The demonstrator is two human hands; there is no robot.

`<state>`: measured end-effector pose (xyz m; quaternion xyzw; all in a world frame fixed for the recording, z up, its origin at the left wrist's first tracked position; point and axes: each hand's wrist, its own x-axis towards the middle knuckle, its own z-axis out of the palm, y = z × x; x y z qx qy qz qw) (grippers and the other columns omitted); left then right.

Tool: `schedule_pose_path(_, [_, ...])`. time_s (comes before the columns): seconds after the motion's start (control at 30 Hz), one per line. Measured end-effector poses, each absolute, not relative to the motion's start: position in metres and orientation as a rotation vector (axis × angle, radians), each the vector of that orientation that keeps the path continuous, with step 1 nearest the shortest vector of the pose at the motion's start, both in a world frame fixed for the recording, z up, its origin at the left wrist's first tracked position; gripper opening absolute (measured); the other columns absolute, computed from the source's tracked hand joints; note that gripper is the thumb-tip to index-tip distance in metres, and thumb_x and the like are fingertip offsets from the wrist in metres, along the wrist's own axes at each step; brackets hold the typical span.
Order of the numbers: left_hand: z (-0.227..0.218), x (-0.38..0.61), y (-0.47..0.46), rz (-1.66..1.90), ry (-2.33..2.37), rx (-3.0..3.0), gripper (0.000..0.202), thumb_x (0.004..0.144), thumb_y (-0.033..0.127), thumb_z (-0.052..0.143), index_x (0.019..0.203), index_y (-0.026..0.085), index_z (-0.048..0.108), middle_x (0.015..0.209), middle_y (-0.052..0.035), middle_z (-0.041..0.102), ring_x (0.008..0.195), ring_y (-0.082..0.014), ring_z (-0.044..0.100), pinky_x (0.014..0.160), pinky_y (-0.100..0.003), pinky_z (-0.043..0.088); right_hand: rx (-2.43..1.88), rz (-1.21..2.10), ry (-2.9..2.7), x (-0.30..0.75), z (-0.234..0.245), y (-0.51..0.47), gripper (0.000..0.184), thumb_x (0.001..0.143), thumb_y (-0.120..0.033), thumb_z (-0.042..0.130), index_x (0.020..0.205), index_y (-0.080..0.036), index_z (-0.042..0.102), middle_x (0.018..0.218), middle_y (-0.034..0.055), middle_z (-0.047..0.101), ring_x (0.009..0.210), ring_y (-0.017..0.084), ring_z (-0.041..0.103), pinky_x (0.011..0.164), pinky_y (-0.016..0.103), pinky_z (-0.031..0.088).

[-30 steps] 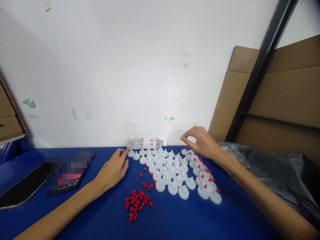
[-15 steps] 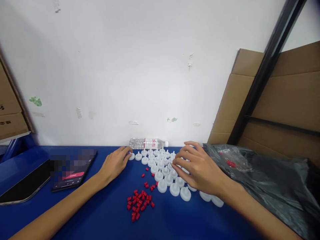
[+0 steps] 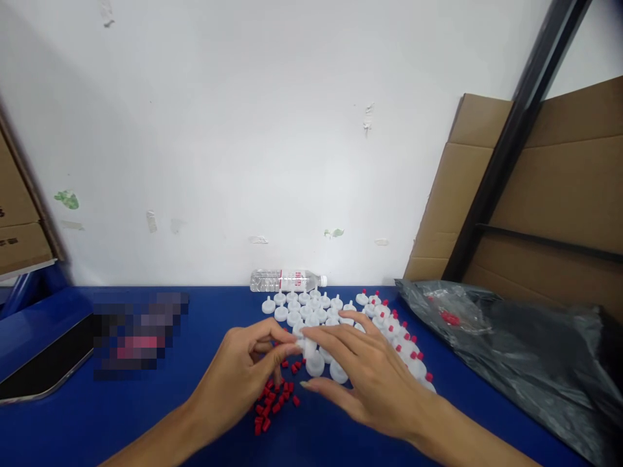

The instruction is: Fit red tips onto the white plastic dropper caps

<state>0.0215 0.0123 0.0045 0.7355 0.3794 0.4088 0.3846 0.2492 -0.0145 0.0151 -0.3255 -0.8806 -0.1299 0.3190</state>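
Observation:
My left hand (image 3: 241, 373) pinches a white spouted cap (image 3: 308, 349), turned on its side, by its thin end between thumb and forefinger. Reaching in from the other side, my right hand (image 3: 372, 383) has its thumb and fingers apart, with fingertips at the cap's upper edge; whether they touch it I cannot make out. Beneath and behind both hands, many white spouted caps (image 3: 281, 312) stand in rows on the blue table (image 3: 204, 421). A pile of small red tips (image 3: 267, 410) lies below my left hand. Farther right, white caps with red tips on their spouts (image 3: 417, 368) stand in a group.
A clear plastic bottle (image 3: 294, 281) lies against the white wall. To the right is a dark plastic bag (image 3: 516, 350), with a small clear bag of red pieces (image 3: 450, 318) on top. Left are a phone (image 3: 43, 357) and a blurred-out device (image 3: 141, 337). Cardboard (image 3: 442, 194) leans beside a black post.
My left hand has lifted a white cap from the row's left end and brought it right and nearer. My right hand has moved left and nearer to meet it, uncovering the red-tipped caps.

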Motion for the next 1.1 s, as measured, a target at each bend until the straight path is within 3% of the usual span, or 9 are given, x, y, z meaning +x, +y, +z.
schedule_pose_path(0.1, [0.001, 0.027, 0.006, 1.023, 0.928, 1.781, 0.029, 0.09, 0.047, 0.066, 0.086, 0.018, 0.068, 0.062, 0.0011, 0.067, 0.05, -0.0125, 0.062, 0.051, -0.022, 0.047, -0.825, -0.332, -2.267, 0.247, 0.011, -0.014, 0.031, 0.101, -0.036, 0.056, 0.129, -0.023, 0.057, 0.11, 0.0044, 0.075, 0.095, 0.018, 0.071, 0.109, 0.045, 0.039])
schedule_pose_path(0.23, [-0.002, 0.027, 0.011, 0.977, 0.926, 1.815, 0.03, 0.094, 0.048, 0.061, 0.093, 0.019, 0.068, 0.067, 0.0007, 0.068, 0.055, -0.0136, 0.065, 0.057, -0.024, 0.051, -0.867, -0.279, -2.265, 0.251, 0.008, -0.01, 0.03, 0.098, -0.039, 0.061, 0.125, -0.025, 0.059, 0.112, 0.0021, 0.074, 0.099, 0.019, 0.07, 0.111, 0.046, 0.034])
schedule_pose_path(0.3, [-0.003, 0.022, 0.023, 0.978, 0.978, 1.968, 0.032, 0.099, 0.046, 0.052, 0.109, 0.021, 0.069, 0.082, -0.0021, 0.074, 0.068, -0.0157, 0.069, 0.067, -0.027, 0.054, -0.879, -0.307, -2.252, 0.252, 0.007, -0.008, 0.03, 0.098, -0.037, 0.063, 0.125, -0.025, 0.059, 0.11, 0.0012, 0.074, 0.097, 0.018, 0.07, 0.112, 0.046, 0.032])
schedule_pose_path(0.33, [-0.004, 0.019, 0.031, 0.996, 1.016, 2.045, 0.033, 0.102, 0.044, 0.047, 0.118, 0.023, 0.068, 0.099, -0.0039, 0.075, 0.079, -0.0169, 0.07, 0.075, -0.029, 0.056, -0.887, -0.328, -2.242, 0.253, 0.007, -0.007, 0.029, 0.097, -0.036, 0.063, 0.124, -0.024, 0.06, 0.109, 0.0012, 0.075, 0.095, 0.018, 0.071, 0.113, 0.046, 0.031])
schedule_pose_path(0.37, [-0.006, 0.015, 0.04, 1.005, 1.051, 2.133, 0.035, 0.103, 0.042, 0.044, 0.121, 0.024, 0.067, 0.111, -0.005, 0.073, 0.091, -0.0184, 0.069, 0.083, -0.031, 0.055, -0.896, -0.347, -2.23, 0.254, 0.008, -0.006, 0.029, 0.097, -0.035, 0.064, 0.123, -0.024, 0.061, 0.107, 0.0015, 0.075, 0.093, 0.019, 0.071, 0.114, 0.047, 0.03])
schedule_pose_path(0.43, [-0.009, 0.007, 0.059, 0.961, 1.064, 2.32, 0.037, 0.105, 0.039, 0.039, 0.117, 0.024, 0.071, 0.117, -0.006, 0.071, 0.108, -0.0213, 0.065, 0.096, -0.035, 0.051, -0.912, -0.372, -2.205, 0.257, 0.008, -0.003, 0.026, 0.096, -0.034, 0.064, 0.12, -0.022, 0.063, 0.104, 0.0025, 0.076, 0.091, 0.019, 0.071, 0.115, 0.049, 0.027])
schedule_pose_path(0.63, [-0.017, -0.001, 0.088, 0.766, 1.027, 2.468, 0.026, 0.101, 0.033, 0.051, 0.107, 0.028, 0.076, 0.108, -0.0035, 0.071, 0.098, -0.0194, 0.066, 0.089, -0.031, 0.052, -0.913, -0.343, -2.194, 0.263, 0.009, -0.001, 0.025, 0.096, -0.034, 0.064, 0.117, -0.021, 0.065, 0.101, 0.0051, 0.076, 0.089, 0.021, 0.071, 0.109, 0.051, 0.034])
schedule_pose_path(0.83, [-0.017, -0.002, 0.087, 0.695, 1.024, 2.549, 0.023, 0.098, 0.034, 0.056, 0.095, 0.024, 0.076, 0.098, -0.0042, 0.071, 0.084, -0.0179, 0.065, 0.077, -0.027, 0.051, -0.93, -0.317, -2.224, 0.261, 0.008, -0.003, 0.025, 0.096, -0.033, 0.064, 0.118, -0.022, 0.066, 0.099, 0.0046, 0.076, 0.088, 0.021, 0.071, 0.109, 0.049, 0.037])
schedule_pose_path(1.1, [-0.017, -0.019, 0.087, 0.747, 1.065, 2.581, 0.022, 0.099, 0.035, 0.054, 0.096, 0.022, 0.072, 0.094, -0.0028, 0.072, 0.083, -0.0177, 0.066, 0.074, -0.027, 0.05, -0.933, -0.291, -2.256, 0.26, 0.004, -0.005, 0.025, 0.095, -0.032, 0.063, 0.119, -0.023, 0.064, 0.102, 0.0035, 0.075, 0.09, 0.022, 0.07, 0.112, 0.053, 0.032])
